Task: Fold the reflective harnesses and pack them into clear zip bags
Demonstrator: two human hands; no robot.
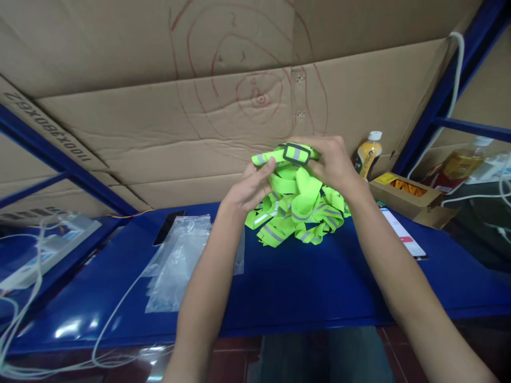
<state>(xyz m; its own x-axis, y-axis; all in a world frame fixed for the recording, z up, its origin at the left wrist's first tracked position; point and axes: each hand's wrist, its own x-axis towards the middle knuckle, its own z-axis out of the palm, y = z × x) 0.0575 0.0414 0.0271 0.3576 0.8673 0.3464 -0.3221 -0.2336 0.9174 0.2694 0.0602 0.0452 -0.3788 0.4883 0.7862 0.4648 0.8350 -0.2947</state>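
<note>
Between my two hands is a neon-yellow reflective strap (265,158) with a grey stripe and a black rectangular buckle (296,154). My left hand (252,186) is closed on the strap's left end, thumb on top. At the right end, by the buckle, my right hand (333,159) grips it, its fingertips partly hidden behind the strap. Below and behind the hands lies a tangled heap of similar neon straps (305,207) on the blue table. Whether the held strap is joined to that heap I cannot tell.
Clear plastic bags (179,266) lie on the blue table (295,292) at left, partly over a dark phone (167,226). Rightward are a lit phone (401,234), an open cardboard box (415,199) and a drink bottle (368,154). A power strip (51,250) with cables sits far left.
</note>
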